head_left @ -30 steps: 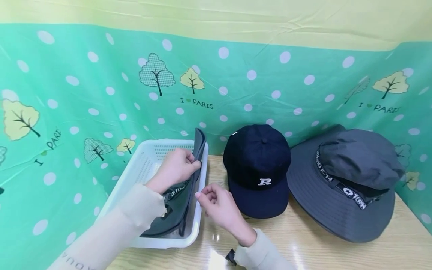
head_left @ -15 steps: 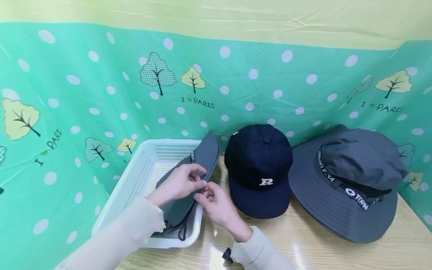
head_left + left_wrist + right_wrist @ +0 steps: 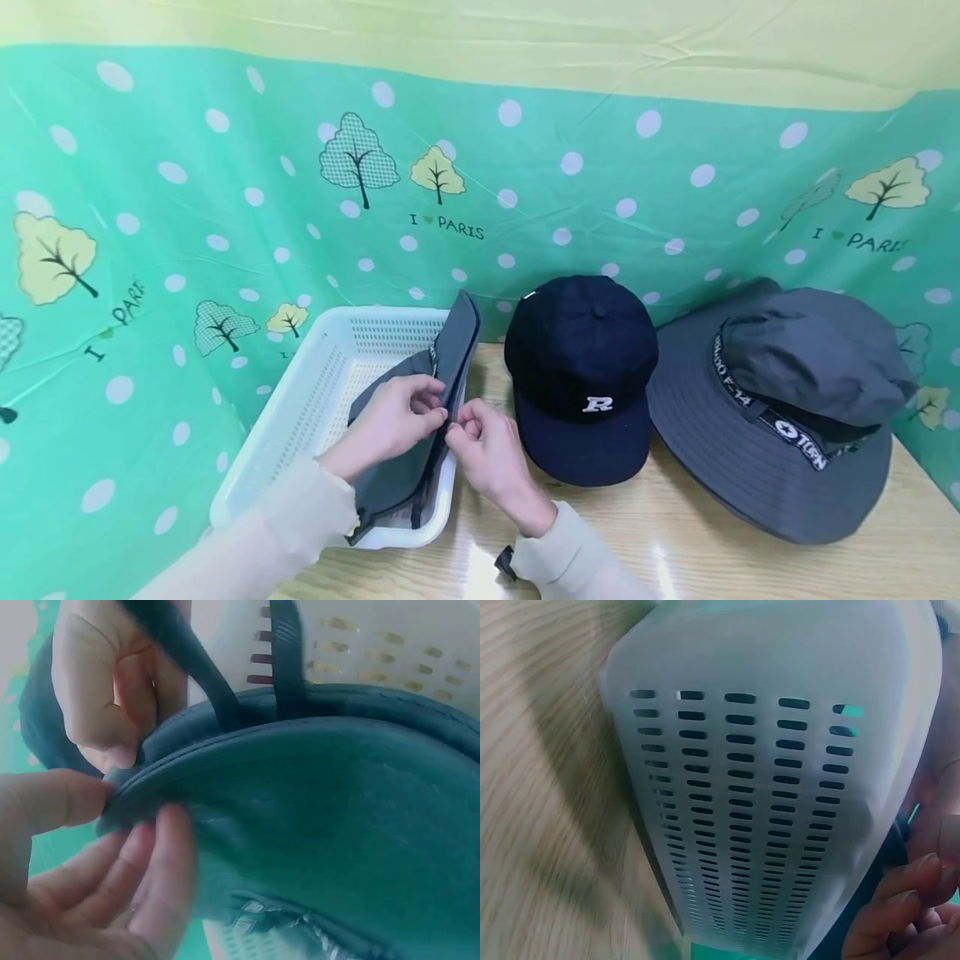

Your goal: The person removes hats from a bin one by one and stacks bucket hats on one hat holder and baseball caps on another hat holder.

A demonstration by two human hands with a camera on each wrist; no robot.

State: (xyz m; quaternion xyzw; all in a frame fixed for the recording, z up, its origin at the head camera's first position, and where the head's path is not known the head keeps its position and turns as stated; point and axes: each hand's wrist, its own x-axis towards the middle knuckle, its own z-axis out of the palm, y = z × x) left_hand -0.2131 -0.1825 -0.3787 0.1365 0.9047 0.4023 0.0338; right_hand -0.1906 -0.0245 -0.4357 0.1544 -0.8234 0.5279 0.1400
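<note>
A dark grey wide-brimmed hat (image 3: pixel 393 479) lies folded and tilted in the white basket (image 3: pixel 397 313), its brim (image 3: pixel 459 337) standing up along the right rim. My left hand (image 3: pixel 397 417) pinches the brim edge between thumb and fingers, which the left wrist view shows closely. Facing it, my right hand (image 3: pixel 491 454) pinches the same edge with thumb and curled fingers, just over the basket's right side. Dark cords (image 3: pixel 287 660) hang from the hat in the left wrist view. The right wrist view shows mostly the basket's slotted wall (image 3: pixel 742 645).
Right of the basket, a navy cap (image 3: pixel 581 358) with a white letter R stands on the wooden table (image 3: pixel 600 533). Beyond it sits another grey wide-brimmed hat (image 3: pixel 810 358) with a lettered band. A green patterned cloth (image 3: pixel 562 208) hangs behind.
My left hand has moved down the brim toward my right hand, which has come up to the same edge. The brim tipped right over the rim, then drew back slightly more upright.
</note>
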